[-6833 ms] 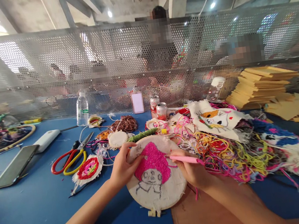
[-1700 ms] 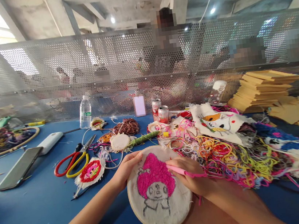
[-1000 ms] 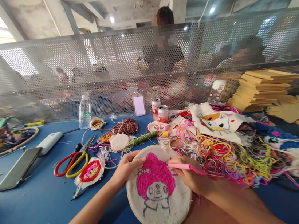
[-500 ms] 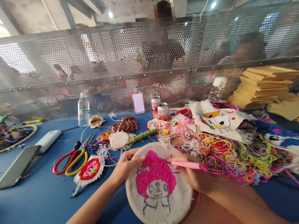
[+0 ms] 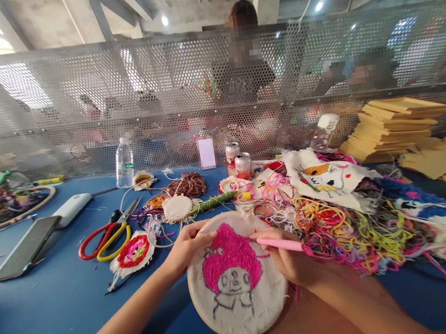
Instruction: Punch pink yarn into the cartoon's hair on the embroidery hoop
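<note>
An embroidery hoop (image 5: 244,326) with white cloth stretched in it is held tilted over the table's front edge. On the cloth is a drawn cartoon figure whose hood (image 5: 230,256) is filled with magenta yarn loops. My left hand (image 5: 186,248) grips the hoop's upper left rim, thumb on the cloth. Between the fingers of my right hand (image 5: 285,252) is a pink punch needle pen (image 5: 280,244), its tip end close to the hood's right edge. Magenta yarn trails at the pen's back end. The needle's tip is hidden by my fingers.
Scissors (image 5: 111,234) with red and yellow handles, a small round embroidery (image 5: 133,252) and a phone (image 5: 28,247) lie left. Tangled yarn (image 5: 338,228) spreads right. Cans (image 5: 243,165), a bottle (image 5: 124,163) and stacked yellow pieces (image 5: 390,126) stand before a perforated metal screen (image 5: 170,75); people are behind it.
The punch needle pen and my right hand have shifted very slightly to the right. My left hand and the hoop look nearly unmoved.
</note>
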A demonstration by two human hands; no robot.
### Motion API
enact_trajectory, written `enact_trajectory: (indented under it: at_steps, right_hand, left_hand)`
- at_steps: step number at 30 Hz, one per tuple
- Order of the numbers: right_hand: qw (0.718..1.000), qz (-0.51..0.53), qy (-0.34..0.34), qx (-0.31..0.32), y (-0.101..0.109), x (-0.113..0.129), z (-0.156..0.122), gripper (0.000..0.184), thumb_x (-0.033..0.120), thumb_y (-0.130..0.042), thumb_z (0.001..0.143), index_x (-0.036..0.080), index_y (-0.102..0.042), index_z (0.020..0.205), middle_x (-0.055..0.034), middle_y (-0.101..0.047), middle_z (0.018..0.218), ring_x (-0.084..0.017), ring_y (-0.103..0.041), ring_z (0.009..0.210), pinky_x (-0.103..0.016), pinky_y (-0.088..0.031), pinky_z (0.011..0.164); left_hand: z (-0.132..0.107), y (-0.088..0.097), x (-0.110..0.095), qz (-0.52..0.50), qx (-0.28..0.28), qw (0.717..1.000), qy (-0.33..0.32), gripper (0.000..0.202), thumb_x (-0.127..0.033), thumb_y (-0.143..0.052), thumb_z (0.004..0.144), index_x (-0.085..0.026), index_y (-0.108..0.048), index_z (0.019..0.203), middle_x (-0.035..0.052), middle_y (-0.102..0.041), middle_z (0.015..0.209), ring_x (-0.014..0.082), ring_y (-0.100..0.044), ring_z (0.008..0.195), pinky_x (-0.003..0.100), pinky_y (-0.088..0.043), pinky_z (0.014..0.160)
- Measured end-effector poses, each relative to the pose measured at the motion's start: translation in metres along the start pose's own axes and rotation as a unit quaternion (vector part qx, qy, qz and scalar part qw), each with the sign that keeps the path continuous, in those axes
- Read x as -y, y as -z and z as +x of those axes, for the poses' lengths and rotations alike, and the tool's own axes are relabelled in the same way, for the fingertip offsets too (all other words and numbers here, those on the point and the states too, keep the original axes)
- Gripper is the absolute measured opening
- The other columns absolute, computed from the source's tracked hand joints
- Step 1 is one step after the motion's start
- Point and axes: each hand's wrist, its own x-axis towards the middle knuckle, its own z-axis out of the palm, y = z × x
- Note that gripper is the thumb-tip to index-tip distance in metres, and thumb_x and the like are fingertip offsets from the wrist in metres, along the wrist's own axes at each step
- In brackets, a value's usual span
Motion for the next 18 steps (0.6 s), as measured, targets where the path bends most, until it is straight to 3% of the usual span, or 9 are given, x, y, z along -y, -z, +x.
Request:
enact_trajectory:
  at_steps: [13,18]
  right_hand:
    - [0.994,-0.058,-0.005,0.090,0.005,0.010,0.013,0.023,0.008,-0.044,0.086,0.019,-0.051,0.105,-0.0052,-0.065,0.090,-0.018,-0.061,0.085,-0.032,-0.052,0.074]
    - [0.989,-0.087,-0.022,0.114,0.002,0.010,0.016,0.023,0.009,-0.045,0.085,0.021,-0.055,0.101,-0.0046,-0.066,0.091,-0.019,-0.062,0.086,-0.035,-0.052,0.077]
  left_hand:
    - [-0.002,-0.001,-0.003,0.001,0.020,1.000,-0.014,0.048,-0.030,-0.070,0.069,-0.015,-0.061,0.113,0.0043,-0.068,0.079,0.0128,-0.058,0.062,0.019,-0.042,0.055]
    - [-0.003,-0.002,-0.002,-0.005,0.017,1.000,-0.010,0.046,-0.029,-0.070,0.069,-0.015,-0.062,0.112,0.0040,-0.067,0.078,0.0121,-0.058,0.059,0.019,-0.041,0.054]
